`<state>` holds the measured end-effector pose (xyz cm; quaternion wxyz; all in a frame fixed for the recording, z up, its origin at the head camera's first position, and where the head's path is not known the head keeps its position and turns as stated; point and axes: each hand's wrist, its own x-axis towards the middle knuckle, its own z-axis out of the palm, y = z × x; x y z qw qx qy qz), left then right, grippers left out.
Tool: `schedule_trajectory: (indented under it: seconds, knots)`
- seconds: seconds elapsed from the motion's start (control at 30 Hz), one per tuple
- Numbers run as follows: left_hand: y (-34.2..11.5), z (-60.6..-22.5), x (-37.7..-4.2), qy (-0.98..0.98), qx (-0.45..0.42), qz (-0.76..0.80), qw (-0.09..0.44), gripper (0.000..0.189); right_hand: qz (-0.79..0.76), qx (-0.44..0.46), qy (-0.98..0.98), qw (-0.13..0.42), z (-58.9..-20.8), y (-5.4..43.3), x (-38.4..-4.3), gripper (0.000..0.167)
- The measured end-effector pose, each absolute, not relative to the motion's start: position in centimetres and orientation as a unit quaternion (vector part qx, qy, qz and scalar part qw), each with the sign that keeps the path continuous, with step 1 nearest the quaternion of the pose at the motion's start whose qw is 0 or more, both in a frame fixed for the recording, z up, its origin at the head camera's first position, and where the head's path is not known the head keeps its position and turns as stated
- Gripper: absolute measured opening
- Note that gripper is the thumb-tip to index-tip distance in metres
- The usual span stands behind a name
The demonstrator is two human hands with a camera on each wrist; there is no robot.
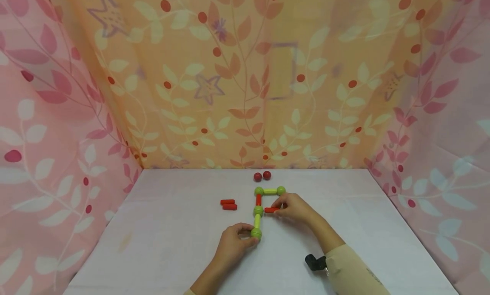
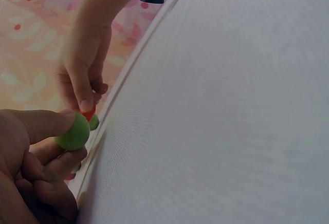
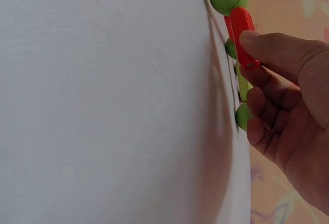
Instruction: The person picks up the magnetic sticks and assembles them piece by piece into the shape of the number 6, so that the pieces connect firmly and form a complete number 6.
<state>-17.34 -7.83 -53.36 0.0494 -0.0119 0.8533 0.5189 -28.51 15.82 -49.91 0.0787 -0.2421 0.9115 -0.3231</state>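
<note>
In the head view, the right hand (image 1: 294,207) hides one end of its red stick (image 1: 270,210), and the bottom edge cuts both sleeves (image 1: 354,271).

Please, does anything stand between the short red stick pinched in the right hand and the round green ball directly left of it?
Nothing visible does: in the head view, only a narrow gap separates the short red stick, held by the right hand, from the round green ball.

Gap btwn loose sticks (image 1: 230,207) & chain (image 1: 258,210)
</note>
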Motion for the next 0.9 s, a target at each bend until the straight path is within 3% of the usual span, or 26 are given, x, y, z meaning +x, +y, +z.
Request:
schedule_trajectory:
  seconds: [0.9]
  knots:
    - [-7.8,-53.7,-17.1,0.865,0.022,0.502,0.016,0.033,-0.392,-0.233,0.882,0.122,-51.7,14.8,-28.9,0.017]
